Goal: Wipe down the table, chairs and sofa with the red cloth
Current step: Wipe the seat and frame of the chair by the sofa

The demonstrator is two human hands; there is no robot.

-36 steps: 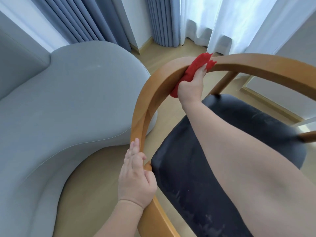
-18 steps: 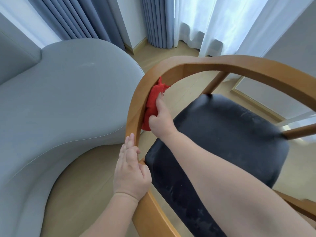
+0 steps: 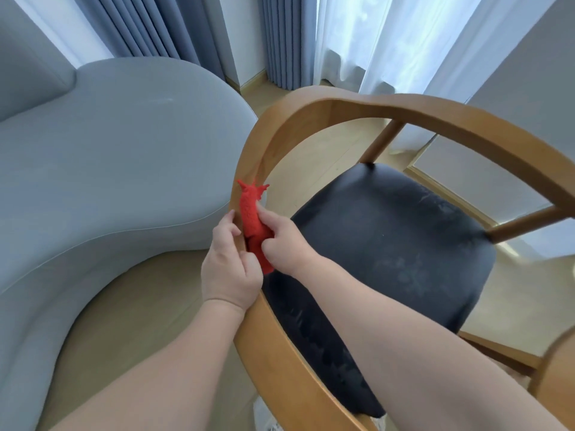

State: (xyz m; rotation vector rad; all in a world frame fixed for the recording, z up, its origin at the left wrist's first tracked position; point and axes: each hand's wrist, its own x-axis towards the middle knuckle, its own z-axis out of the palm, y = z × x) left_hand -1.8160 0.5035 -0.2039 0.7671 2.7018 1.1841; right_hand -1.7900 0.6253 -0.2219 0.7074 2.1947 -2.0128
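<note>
The right hand point(image 3: 286, 244) has its fingers curled round the red cloth point(image 3: 253, 219), thumb and fingertips pinching it into a long bunched roll. The cloth is pressed vs. the inner face of the chair's wooden rail point(image 3: 373, 107), low on the rail's left curve, w/ its frayed top end poking up above the fingers. The cloth's lower end tucks down between the two hands.

The left hand point(image 3: 230, 269) lies on the same stretch of rail, just beside the cloth. Its fingers are fairly straight, pointing up along the rail's outer side, holding nothing. Can't tell if its thumb side touches the cloth.

Both forearms are bare and come in from the bottom edge, the right one crossing over the dark seat point(image 3: 389, 244). The seat pad shows pale scuff marks.

Left of the chair, close to the rail, sits a rounded grey sofa point(image 3: 109, 166). Light wood floor point(image 3: 124, 321) shows under both. Behind: blue-grey curtains point(image 3: 174, 32) and white sheers point(image 3: 373, 42), bright w/ daylight.
</note>
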